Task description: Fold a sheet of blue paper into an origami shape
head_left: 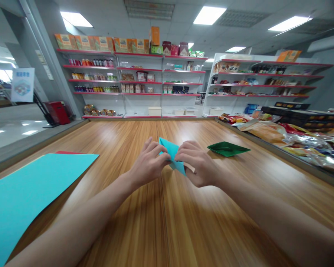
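A folded piece of light blue paper (pixel 171 149) is held between my two hands above the middle of the table. My left hand (pixel 150 159) pinches its left side, thumb and fingertips closed on the paper. My right hand (pixel 196 163) grips the right side, its fingers bent over the folds. The fingers hide parts of the paper, so its full shape cannot be made out. To the right of my right hand lies a folded dark green paper boat (pixel 228 149), pointed at both ends, apart from my hands.
Large light blue sheets (pixel 41 185) lie at the left on the wooden table (pixel 167 230), with a red sheet (pixel 69 152) peeking out behind. Bagged snacks (pixel 269 131) and black boxes (pixel 303 116) fill the right side. Stocked shelves (pixel 140 82) stand beyond the table.
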`<state>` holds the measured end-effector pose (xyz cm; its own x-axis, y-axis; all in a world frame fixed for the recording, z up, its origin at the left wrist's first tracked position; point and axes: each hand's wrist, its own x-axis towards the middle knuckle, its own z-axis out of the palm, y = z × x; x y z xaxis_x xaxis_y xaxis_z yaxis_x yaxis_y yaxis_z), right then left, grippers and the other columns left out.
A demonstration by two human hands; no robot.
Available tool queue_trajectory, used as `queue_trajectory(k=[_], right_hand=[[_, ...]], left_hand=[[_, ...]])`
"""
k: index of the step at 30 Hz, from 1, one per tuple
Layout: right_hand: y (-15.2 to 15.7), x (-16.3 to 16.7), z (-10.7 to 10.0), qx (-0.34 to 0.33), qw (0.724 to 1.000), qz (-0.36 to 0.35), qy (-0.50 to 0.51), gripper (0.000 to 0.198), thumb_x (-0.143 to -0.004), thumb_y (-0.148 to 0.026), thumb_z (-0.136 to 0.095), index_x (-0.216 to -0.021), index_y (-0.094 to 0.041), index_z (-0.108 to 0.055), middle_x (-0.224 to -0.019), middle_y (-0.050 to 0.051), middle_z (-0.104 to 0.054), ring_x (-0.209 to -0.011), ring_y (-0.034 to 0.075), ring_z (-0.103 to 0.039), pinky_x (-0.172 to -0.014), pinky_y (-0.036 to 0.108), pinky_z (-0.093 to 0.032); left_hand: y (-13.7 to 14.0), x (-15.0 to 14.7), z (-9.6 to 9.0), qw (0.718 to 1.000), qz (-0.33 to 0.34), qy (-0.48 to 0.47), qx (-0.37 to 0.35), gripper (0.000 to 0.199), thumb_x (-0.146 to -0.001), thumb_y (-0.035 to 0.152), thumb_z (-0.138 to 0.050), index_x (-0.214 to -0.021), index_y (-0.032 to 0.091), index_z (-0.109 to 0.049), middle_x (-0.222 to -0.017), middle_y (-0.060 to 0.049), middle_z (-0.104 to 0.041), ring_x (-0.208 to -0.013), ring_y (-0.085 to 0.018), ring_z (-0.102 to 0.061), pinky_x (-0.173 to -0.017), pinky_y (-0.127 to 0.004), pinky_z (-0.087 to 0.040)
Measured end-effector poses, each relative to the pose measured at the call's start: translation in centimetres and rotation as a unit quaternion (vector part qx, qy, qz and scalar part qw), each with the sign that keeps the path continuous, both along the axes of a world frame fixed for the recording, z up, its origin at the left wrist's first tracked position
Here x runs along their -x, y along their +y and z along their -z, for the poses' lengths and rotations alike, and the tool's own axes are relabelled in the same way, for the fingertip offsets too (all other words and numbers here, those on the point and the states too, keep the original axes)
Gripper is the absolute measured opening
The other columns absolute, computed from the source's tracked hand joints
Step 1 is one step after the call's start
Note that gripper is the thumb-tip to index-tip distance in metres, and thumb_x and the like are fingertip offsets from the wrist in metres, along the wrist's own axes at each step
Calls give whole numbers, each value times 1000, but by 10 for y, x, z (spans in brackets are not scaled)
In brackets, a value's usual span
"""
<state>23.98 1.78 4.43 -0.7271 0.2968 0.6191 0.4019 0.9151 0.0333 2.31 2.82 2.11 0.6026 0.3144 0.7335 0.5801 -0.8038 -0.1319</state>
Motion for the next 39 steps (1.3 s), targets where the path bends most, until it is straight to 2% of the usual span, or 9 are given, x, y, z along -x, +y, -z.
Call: queue_trajectory(k=[3,6,10,15,20,26,32,35,39], right_hand=[[3,4,20,-9,997,-4,-75,35,-69,-20,-58,-103,-15,-59,-94,9,-63,-94,26,-54,-93,49,-36],[5,10,39,-36,996,32,-70,29,-77,-33,-60,-100,-14,-61,-94,11,-64,-97,27,-54,-98,54,-32],[10,15,56,-52,995,61,-51,19,-88,-17,-48,-100,-14,-61,-90,11,-66,-95,23,-58,-93,46,-41],[12,20,61,-87,992,-20,-92,26,-90,-10,-42,-109,-10,-60,-95,12,-69,-96,22,-60,-85,37,-49],[6,26,60,-85,987,-59,-125,24,-91,-14,-44,-108,-13,-62,-97,8,-70,-94,19,-63,-92,37,-44],[4,21,63,-9,992,-43,-118,23,-90,-34,-53,-100,-16,-65,-98,7,-70,-99,20,-60,-99,42,-37],[3,21,63,-3,999,52,11,14,-89,-20,-52,-86,-19,-65,-80,4,-66,-83,19,-58,-85,39,-43],[5,21,62,6,983,130,132,16,-85,-20,-54,-100,-17,-60,-87,8,-60,-85,22,-55,-77,39,-46],[10,19,65,48,957,143,248,45,-82,-22,-57,-125,-17,-44,-104,12,-56,-87,22,-55,-76,40,-50]], left_hand=[[14,9,20,999,-15,30,15,15,-91,17,-47,-87,19,-60,-92,-5,-62,-94,-19,-51,-105,-52,-26],[21,15,33,999,0,33,19,14,-89,14,-49,-89,20,-61,-97,-6,-61,-99,-21,-50,-105,-52,-27],[19,14,37,996,22,-62,60,17,-81,10,-54,-94,20,-60,-116,-11,-52,-111,-26,-46,-98,-47,-37],[15,2,41,941,-6,-289,176,44,-78,18,-58,-120,15,-45,-119,-14,-50,-113,-26,-49,-91,-42,-45],[19,-4,49,909,3,-283,306,46,-79,11,-51,-125,14,-47,-110,-10,-61,-102,-23,-58,-89,-39,-47],[22,-1,51,907,-5,-275,319,56,-71,-2,-41,-124,16,-50,-107,-5,-64,-96,-20,-60,-86,-33,-47],[24,-1,55,917,-14,-235,323,52,-66,-3,-42,-114,14,-51,-105,-9,-62,-97,-22,-59,-83,-35,-48],[23,-3,58,929,37,-199,308,53,-65,-2,-44,-114,14,-50,-106,-10,-61,-101,-24,-57,-85,-38,-47],[18,-7,59,931,106,-168,306,53,-65,-1,-44,-115,16,-49,-106,-10,-60,-100,-25,-57,-85,-39,-47]])
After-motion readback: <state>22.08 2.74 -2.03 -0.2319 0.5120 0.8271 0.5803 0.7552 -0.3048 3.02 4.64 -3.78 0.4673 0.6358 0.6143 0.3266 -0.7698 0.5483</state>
